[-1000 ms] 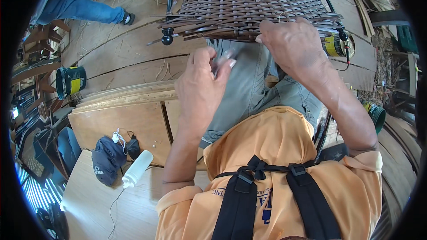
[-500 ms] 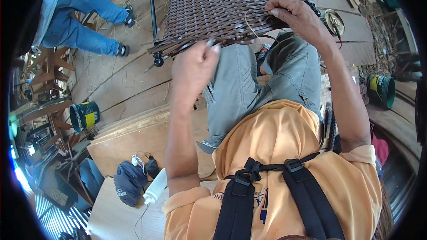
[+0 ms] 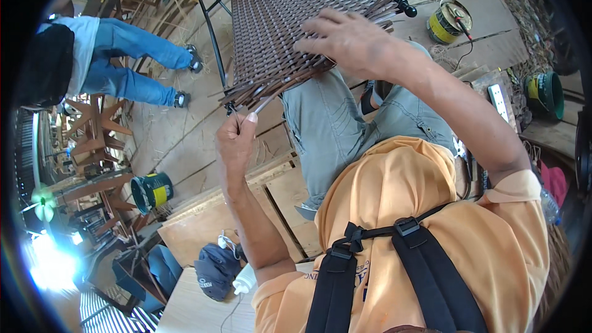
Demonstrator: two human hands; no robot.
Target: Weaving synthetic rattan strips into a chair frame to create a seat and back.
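A dark brown woven panel (image 3: 280, 15) on a black metal frame (image 3: 208, 21) stretches away from my knees. Loose strand ends stick out along its near edge. My left hand (image 3: 236, 145) is closed just off the panel's near left corner, pinching a thin strand (image 3: 266, 103) that runs up to the weave. My right hand (image 3: 357, 43) reaches across the near right part of the panel, fingers spread over or on the weave. Nothing shows in its fingers; the palm side is hidden.
A can (image 3: 443, 24) with a red-handled tool on its lid stands on the plank floor at right. Dark buckets stand at left (image 3: 152, 192) and right (image 3: 544, 94). A person in blue jeans (image 3: 139, 43) stands at far left. A cap (image 3: 216, 271) and white bottle (image 3: 245, 279) lie behind my left arm.
My left hand has moved left and down, drawing a strand outward. My right hand has moved left over the weave and spread its fingers; the light strand near it no longer shows. The view has shifted.
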